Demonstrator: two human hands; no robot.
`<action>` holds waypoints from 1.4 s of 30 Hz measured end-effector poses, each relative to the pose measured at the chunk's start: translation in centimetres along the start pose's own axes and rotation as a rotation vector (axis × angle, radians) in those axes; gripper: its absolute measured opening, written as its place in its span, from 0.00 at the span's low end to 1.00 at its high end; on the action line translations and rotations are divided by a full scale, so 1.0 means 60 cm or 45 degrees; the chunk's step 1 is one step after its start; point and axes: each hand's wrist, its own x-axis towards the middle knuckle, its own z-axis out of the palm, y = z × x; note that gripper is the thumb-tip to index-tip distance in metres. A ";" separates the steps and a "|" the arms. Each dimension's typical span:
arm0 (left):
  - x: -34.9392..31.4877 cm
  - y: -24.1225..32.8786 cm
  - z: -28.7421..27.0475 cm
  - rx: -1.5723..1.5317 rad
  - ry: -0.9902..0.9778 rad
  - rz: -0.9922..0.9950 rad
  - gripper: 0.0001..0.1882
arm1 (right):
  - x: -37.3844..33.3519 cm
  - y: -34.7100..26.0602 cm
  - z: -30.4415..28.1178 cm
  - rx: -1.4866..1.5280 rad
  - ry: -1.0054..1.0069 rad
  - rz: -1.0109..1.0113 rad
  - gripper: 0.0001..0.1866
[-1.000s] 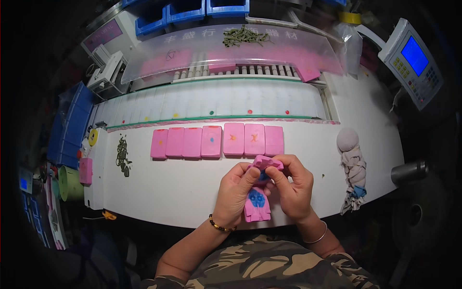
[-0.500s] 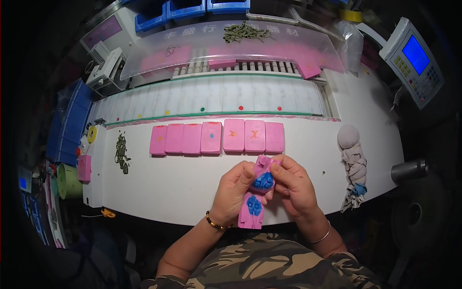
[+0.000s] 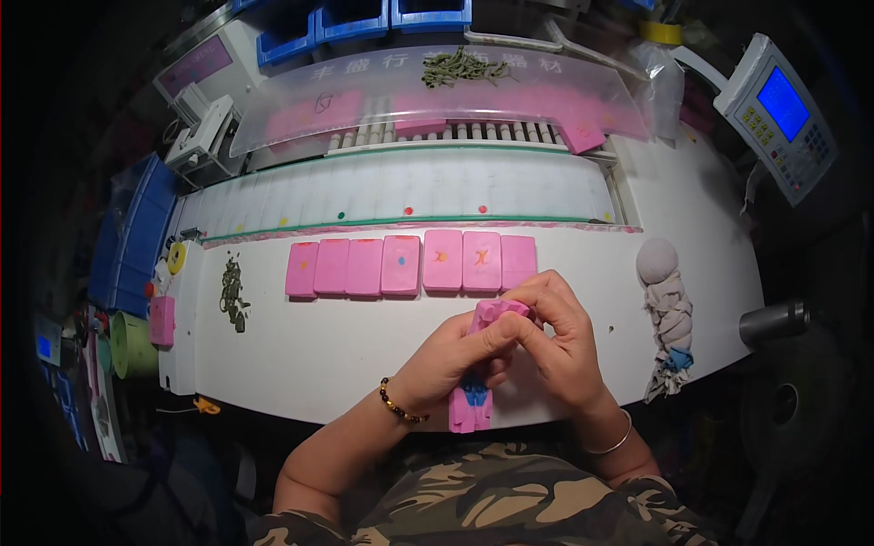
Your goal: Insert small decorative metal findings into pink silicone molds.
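Head view: we see both hands meeting over the near edge of the white table (image 3: 300, 364), the left hand (image 3: 455, 359) and right hand (image 3: 560, 337) each pinched around the top of a pink block (image 3: 473, 400) with a blue patch, held upright between them. Just beyond lies a row of pink tiles (image 3: 410, 264); a knotted cloth bundle (image 3: 669, 314) sits to the right.
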 end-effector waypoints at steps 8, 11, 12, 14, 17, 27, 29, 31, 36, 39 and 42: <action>0.026 0.016 0.006 -0.227 0.235 -0.021 0.26 | 0.021 -0.010 -0.031 -0.331 -0.003 0.021 0.17; 0.037 0.027 -0.023 -0.327 0.335 0.081 0.34 | 0.026 0.009 -0.088 -0.742 0.248 -0.123 0.24; 0.039 0.034 -0.025 -0.330 0.332 0.088 0.34 | 0.022 0.014 -0.122 -0.987 0.329 -0.164 0.26; 0.040 0.043 -0.037 -0.369 0.380 0.143 0.33 | 0.010 0.023 -0.177 -1.229 0.403 -0.210 0.28; 0.038 0.048 -0.063 -0.389 0.304 0.168 0.29 | -0.023 0.033 -0.231 -1.733 0.359 0.043 0.35; 0.056 0.042 -0.023 -0.095 0.564 -0.039 0.30 | -0.007 -0.038 -0.189 -1.116 0.374 -0.223 0.39; 0.061 0.038 -0.014 -0.070 0.531 -0.023 0.30 | 0.007 -0.086 -0.143 -0.969 0.570 -0.548 0.36; 0.070 0.032 -0.022 -0.038 0.529 0.014 0.31 | 0.020 -0.104 -0.097 -1.081 0.154 -0.702 0.30; 0.056 0.014 -0.030 0.203 0.546 0.132 0.36 | 0.035 -0.073 -0.076 -1.189 -0.332 -0.828 0.26; 0.048 0.034 -0.028 0.087 0.656 0.103 0.36 | 0.046 -0.092 -0.075 -1.084 -0.029 -0.872 0.25; 0.048 0.042 -0.024 0.056 0.675 0.201 0.34 | 0.037 -0.105 -0.051 -1.181 -0.124 -1.016 0.26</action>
